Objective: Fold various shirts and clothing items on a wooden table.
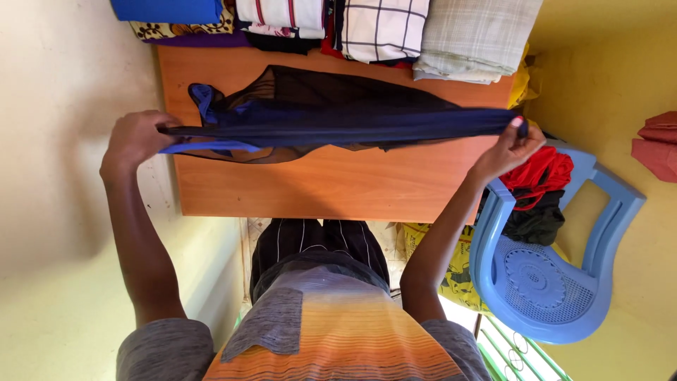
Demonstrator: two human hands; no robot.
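Garment (338, 123): dark blue, part sheer, stretched taut between both hands above the tabletop (324, 183), one part draping onto it. Left hand (134, 140): grip clenched on one end. Right hand (509, 148): grip pinching the other end. Folded cloths (381, 28): stacked along the tabletop's far edge. Blue chair (550, 275): beside the tabletop, holding red and black clothes (539, 194).

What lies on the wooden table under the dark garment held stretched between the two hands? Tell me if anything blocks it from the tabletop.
Nothing visible does. The left hand and right hand each grip an end of the dark blue garment above the wooden table. The tabletop below it looks bare; the folded clothes sit only along the far edge.
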